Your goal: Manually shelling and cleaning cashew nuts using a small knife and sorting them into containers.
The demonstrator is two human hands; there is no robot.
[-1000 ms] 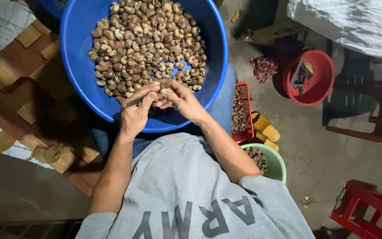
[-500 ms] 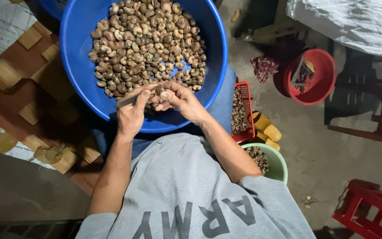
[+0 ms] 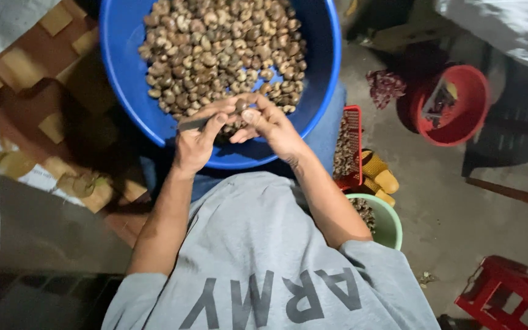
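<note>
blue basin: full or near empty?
Largely full. The blue basin holds a heap of brown nuts across most of its floor; bare blue shows only along the near wall, where both hands work.

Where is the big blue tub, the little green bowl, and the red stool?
Blue tub (image 3: 123,91): head view, on its bare left inner wall.
Green bowl (image 3: 391,227): head view, on its right rim.
Red stool (image 3: 508,293): head view, on its top at the lower right corner.

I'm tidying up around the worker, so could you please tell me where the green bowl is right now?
In the head view, the green bowl sits low on the floor by the person's right elbow, just below the red basket and the yellow items.
</note>
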